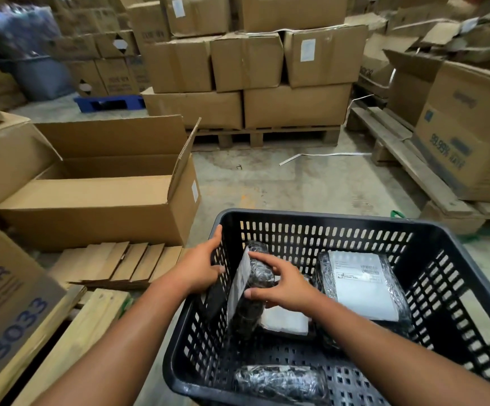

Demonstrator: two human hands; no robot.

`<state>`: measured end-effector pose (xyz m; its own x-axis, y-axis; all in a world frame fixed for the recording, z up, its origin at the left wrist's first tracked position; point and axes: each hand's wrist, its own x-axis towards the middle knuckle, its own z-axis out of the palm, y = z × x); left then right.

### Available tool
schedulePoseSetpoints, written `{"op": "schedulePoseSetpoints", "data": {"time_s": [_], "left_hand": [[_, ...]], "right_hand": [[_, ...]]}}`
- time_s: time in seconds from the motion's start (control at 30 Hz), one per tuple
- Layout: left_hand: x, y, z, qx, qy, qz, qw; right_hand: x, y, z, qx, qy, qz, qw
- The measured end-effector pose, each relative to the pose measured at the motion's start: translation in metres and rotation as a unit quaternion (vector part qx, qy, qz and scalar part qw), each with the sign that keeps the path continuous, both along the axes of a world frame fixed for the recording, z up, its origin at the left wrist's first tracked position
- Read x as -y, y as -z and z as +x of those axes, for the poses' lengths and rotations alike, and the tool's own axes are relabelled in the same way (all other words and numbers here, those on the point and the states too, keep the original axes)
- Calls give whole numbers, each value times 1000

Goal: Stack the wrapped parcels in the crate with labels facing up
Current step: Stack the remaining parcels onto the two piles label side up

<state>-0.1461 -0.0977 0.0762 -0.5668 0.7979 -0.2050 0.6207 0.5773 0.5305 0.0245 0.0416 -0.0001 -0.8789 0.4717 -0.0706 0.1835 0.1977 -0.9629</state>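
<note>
A black slotted plastic crate (311,219) stands in front of me. My left hand (201,263) grips its left wall near the rim. My right hand (282,285) holds a black wrapped parcel (252,309) that stands on edge inside the crate, its white label facing left. Under it lies a flat parcel (286,320) with a white top. At the right a larger parcel (364,285) lies with its label facing up. Another black wrapped parcel (282,382) rests at the crate's near side, no label visible.
An open cardboard box (97,183) stands to the left, with flattened cardboard (120,265) and wooden planks (91,326) in front of it. Stacked cartons on a pallet (267,136) fill the back. More cartons and a pallet (413,168) line the right. Concrete floor lies between.
</note>
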Motion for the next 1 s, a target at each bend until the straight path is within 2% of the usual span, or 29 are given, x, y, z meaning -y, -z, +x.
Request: {"op": "schedulePoseSetpoints", "data": {"time_s": [0.1, 0.4, 0.53, 0.6, 0.63, 0.73, 0.87, 0.93, 1.0], "left_hand": [[2, 1, 1, 6, -14, 17, 1000], [2, 2, -5, 13, 19, 38, 999], [-6, -6, 2, -40, 51, -45, 997], [-11, -10, 12, -83, 101, -25, 991], [-14, -11, 17, -78, 132, 1, 988], [-21, -14, 29, 60, 175, 79, 980], [-26, -13, 31, 233, 194, 171, 938], [-27, -9, 31, 289, 172, 185, 923], [-29, -1, 32, 309, 153, 190, 919]], "right_hand": [[-13, -23, 14, 6, -19, -47, 999], [-43, -65, 57, -20, 42, -37, 998], [-54, -72, 67, -25, 61, -57, 996], [-60, -78, 70, -40, 65, -66, 995], [-63, -81, 71, -50, 65, -75, 994], [-71, -87, 75, -92, 61, -129, 985], [-80, -88, 82, -148, 24, -226, 963], [-81, -89, 84, -155, 21, -253, 955], [-78, -91, 80, -141, 55, -219, 964]]}}
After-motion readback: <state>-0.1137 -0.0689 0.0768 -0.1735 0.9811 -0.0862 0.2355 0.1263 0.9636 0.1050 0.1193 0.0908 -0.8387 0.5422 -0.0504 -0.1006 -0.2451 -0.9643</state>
